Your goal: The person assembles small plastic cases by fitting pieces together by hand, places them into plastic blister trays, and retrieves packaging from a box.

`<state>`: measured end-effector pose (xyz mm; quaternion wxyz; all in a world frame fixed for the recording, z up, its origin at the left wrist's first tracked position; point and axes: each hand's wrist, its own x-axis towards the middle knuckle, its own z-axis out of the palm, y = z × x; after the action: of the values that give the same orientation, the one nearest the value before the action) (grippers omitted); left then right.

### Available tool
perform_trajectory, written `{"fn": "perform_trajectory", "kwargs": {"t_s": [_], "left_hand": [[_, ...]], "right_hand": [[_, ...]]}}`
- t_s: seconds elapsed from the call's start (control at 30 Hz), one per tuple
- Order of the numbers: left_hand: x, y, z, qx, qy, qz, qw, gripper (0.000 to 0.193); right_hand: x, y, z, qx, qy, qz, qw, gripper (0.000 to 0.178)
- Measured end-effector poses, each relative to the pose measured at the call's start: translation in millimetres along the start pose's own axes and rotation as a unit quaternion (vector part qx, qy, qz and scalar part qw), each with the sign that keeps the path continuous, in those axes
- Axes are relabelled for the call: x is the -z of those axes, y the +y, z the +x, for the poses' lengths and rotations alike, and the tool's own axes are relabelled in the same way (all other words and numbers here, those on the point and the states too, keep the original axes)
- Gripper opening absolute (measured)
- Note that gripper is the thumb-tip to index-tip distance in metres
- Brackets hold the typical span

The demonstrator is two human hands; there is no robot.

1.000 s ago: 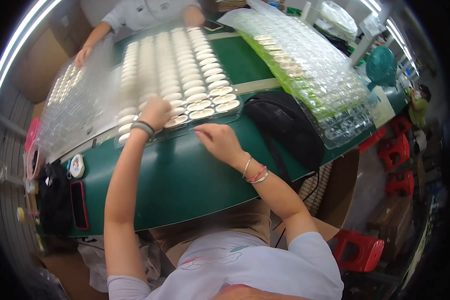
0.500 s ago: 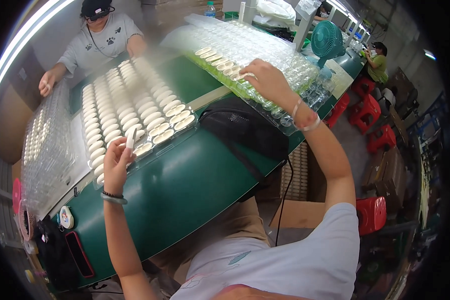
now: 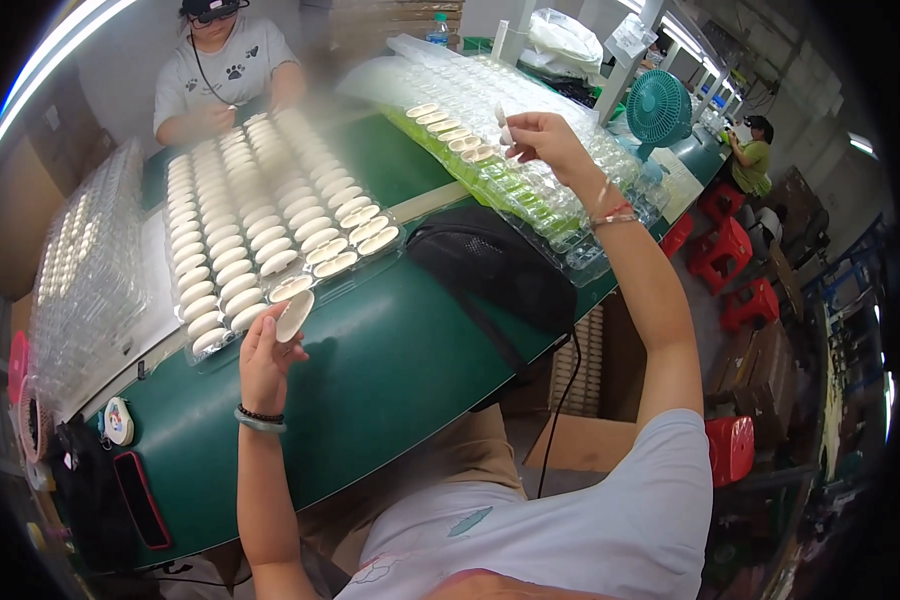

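Head view: gripping a shell (image 3: 294,316) in closed left fingers (image 3: 260,345), pinching a white piece (image 3: 504,130) in right fingers (image 3: 536,122). Beyond the left, seeing mostly domed shells (image 3: 232,271) in the tray (image 3: 342,284), apparently leaving few hollow shells (image 3: 332,265); beside the right, seeing loose shells (image 3: 454,134) on green wrap (image 3: 430,152).
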<state>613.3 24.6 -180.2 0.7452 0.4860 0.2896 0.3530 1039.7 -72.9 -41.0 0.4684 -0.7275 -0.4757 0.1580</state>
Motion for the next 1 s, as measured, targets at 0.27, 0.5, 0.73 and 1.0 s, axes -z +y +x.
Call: {"fn": "perform_trajectory", "kwargs": {"t_s": [0.27,0.5,0.73,1.0], "left_hand": [[-5.3,-3.5,0.0,0.037,-0.020,-0.027,0.999,0.038],[-5.0,-7.7,-0.3,0.029,-0.032,-0.024,0.999,0.034],[2.5,-13.3,4.5,0.024,-0.020,-0.022,0.999,0.037],[2.2,-12.0,4.7,0.041,0.010,-0.009,0.999,0.040]], "right_hand": [[-47.4,-35.3,-72.3,-0.129,-0.256,0.417,0.862,0.032],[-129.4,-52.8,-106.6,-0.084,-0.327,0.438,0.833,0.062],[-215.5,-27.4,-97.1,-0.138,-0.305,0.392,0.857,0.025],[-249.5,-6.7,-103.4,-0.256,-0.329,0.482,0.771,0.017]]}}
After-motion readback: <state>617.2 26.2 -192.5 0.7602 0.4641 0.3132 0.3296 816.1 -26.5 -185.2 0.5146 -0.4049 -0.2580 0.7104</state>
